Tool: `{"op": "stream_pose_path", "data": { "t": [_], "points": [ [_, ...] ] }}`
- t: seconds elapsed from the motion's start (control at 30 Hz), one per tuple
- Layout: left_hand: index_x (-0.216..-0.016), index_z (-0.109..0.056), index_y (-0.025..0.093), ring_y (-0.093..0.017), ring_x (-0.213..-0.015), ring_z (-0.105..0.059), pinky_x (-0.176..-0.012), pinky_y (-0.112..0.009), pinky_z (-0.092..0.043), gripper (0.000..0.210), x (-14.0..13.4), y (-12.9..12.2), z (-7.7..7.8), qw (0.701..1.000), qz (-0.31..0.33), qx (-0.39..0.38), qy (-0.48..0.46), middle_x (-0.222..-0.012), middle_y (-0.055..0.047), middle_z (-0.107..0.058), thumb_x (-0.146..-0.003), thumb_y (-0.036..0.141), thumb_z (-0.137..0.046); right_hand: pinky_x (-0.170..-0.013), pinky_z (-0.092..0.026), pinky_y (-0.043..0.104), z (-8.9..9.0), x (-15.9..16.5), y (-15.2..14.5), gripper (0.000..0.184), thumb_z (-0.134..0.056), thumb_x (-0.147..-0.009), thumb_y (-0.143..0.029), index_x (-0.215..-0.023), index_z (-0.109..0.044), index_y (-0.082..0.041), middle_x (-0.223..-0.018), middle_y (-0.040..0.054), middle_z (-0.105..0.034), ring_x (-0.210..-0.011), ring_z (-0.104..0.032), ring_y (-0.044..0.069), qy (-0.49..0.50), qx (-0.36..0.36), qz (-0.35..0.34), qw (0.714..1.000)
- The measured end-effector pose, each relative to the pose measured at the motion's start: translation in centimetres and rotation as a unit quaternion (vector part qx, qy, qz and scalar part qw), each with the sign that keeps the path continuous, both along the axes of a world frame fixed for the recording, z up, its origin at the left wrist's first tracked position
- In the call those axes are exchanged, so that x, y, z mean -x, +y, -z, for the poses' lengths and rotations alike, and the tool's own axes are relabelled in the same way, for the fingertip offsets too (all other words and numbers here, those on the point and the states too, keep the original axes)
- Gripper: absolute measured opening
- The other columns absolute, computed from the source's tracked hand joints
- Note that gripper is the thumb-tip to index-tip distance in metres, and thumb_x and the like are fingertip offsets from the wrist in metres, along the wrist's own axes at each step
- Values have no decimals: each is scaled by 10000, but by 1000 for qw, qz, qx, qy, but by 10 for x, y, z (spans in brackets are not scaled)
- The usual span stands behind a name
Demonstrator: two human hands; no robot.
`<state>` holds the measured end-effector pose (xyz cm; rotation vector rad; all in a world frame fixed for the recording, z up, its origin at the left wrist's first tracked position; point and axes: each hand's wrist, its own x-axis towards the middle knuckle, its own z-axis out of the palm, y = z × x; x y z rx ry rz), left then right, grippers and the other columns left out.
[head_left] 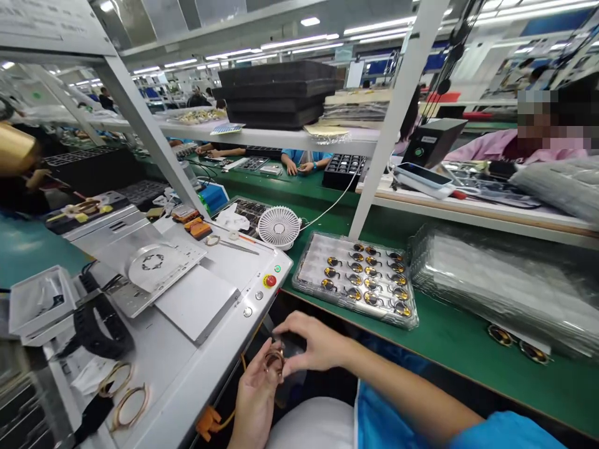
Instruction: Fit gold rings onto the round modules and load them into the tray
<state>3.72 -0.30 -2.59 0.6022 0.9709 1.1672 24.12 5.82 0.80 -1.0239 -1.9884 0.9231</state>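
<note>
In front of my lap, my left hand (256, 388) holds a copper-coloured, ring-shaped watch case (274, 360) between thumb and fingers. My right hand (314, 344) comes from the other side, its thumb at the case's edge and its bent index finger above it. Both hands are closed around the small part, partly hiding it. Two similar rings, a larger watch case (130, 406) and one behind it, lie at the left on the white machine top. Ahead of my hands, a clear tray (309, 265) carries several round black-and-gold watch parts with short cables.
The white machine (219, 340) has a red stop button (270, 280) near its corner. Beyond are a white fan (279, 227) and tweezers (238, 247). Stacked clear trays (496, 268) stand right on the green bench. Slanted posts (390, 112) support a shelf with black trays (278, 93). Co-workers sit opposite.
</note>
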Motion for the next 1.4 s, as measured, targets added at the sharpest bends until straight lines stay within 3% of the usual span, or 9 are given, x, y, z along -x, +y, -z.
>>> {"op": "stream_pose_path", "data": {
  "t": [0.07, 0.17, 0.27, 0.4, 0.6, 0.83, 1.13, 1.4],
  "points": [
    [-1195, -788, 295, -218, -866, -734, -651, -258, -558, 586, 1, -2, 4, 999, -25, -11, 31, -1176, -130, -759, -660, 488, -931, -993, -517, 331, -18, -34, 28, 499, -795, -878, -489, -1284, -685, -220, -1215, 107, -708, -1130, -664, 242, -192, 3, 87, 977],
    [-1160, -804, 264, -245, -761, -732, -551, -284, -519, 661, 4, -5, 16, 996, -61, -30, 56, -1070, -151, -775, -608, 612, -910, -960, -513, 341, -38, -84, 72, 286, -601, -1004, -279, -1232, -708, -142, -1200, 181, -711, -1104, -684, 268, -389, 45, 234, 890],
    [-1078, -818, 243, -328, -863, -770, -689, -376, -592, 680, 5, -6, 26, 994, -82, -35, 56, -1018, -169, -796, -549, 660, -912, -865, -529, 347, -40, -112, 103, 227, -611, -934, -152, -1101, -750, -87, -1094, 229, -729, -995, -720, 297, -459, 64, 247, 851],
    [-1033, -803, 217, -364, -984, -772, -858, -438, -602, 627, 5, -9, 26, 992, -101, -52, 47, -986, -169, -805, -559, 603, -939, -860, -528, 356, -29, -118, 115, 254, -582, -920, -111, -1099, -762, -98, -1112, 240, -730, -1033, -722, 319, -520, 58, 216, 824],
    [-1050, -786, 184, -348, -976, -778, -895, -445, -595, 611, 6, -13, 21, 996, -71, -44, 37, -1016, -187, -799, -591, 552, -952, -834, -537, 366, -28, -119, 119, 262, -589, -948, -176, -1127, -766, -104, -1124, 236, -732, -1039, -727, 341, -565, 51, 180, 804],
    [-1035, -793, 172, -352, -978, -777, -922, -459, -590, 597, 7, -16, 17, 997, -64, -34, 36, -1016, -182, -798, -589, 533, -959, -798, -533, 363, -31, -117, 120, 242, -585, -946, -144, -1078, -781, -92, -1077, 232, -743, -1006, -733, 346, -578, 41, 153, 800],
    [-1068, -775, 181, -329, -1024, -770, -971, -451, -584, 559, 17, -23, 4, 995, -64, -9, 75, -1053, -147, -798, -645, 508, -937, -872, -512, 319, -24, -134, 110, 353, -554, -1008, -282, -1309, -710, -182, -1195, 166, -734, -1090, -704, 288, -551, 65, 191, 809],
    [-1078, -762, 171, -302, -1011, -775, -978, -435, -583, 516, 15, -26, 1, 996, -51, -8, 77, -1047, -132, -800, -678, 453, -927, -886, -506, 340, -22, -119, 111, 313, -577, -936, -186, -1183, -735, -76, -1134, 240, -730, -1088, -696, 329, -538, 66, 241, 805]
  ]
}}
